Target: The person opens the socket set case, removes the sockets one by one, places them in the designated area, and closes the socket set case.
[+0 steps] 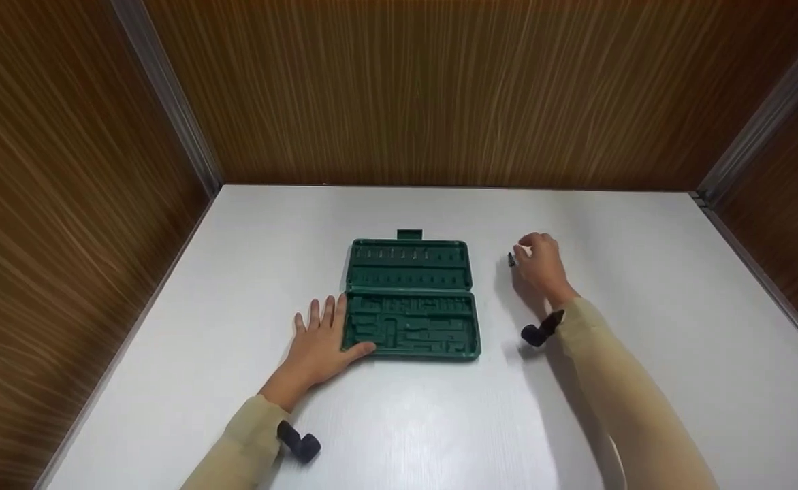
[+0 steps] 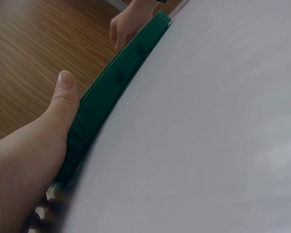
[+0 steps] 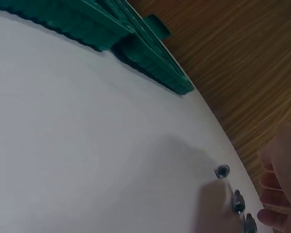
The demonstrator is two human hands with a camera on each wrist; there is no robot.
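Observation:
An open dark green tool case lies in the middle of the white table, its moulded slots bare. My left hand lies flat on the table against the case's left side, with the thumb on the case's front edge. My right hand hovers to the right of the case with its fingers loosely curled. Its fingertips are beside three small dark metal bits that lie in a row on the table; one shows as a dark speck. No bit is visibly gripped.
Wood-grain walls close in the table on the left, back and right. A latch tab sticks out from the far edge of the case lid. Dark camera mounts sit on both wrists.

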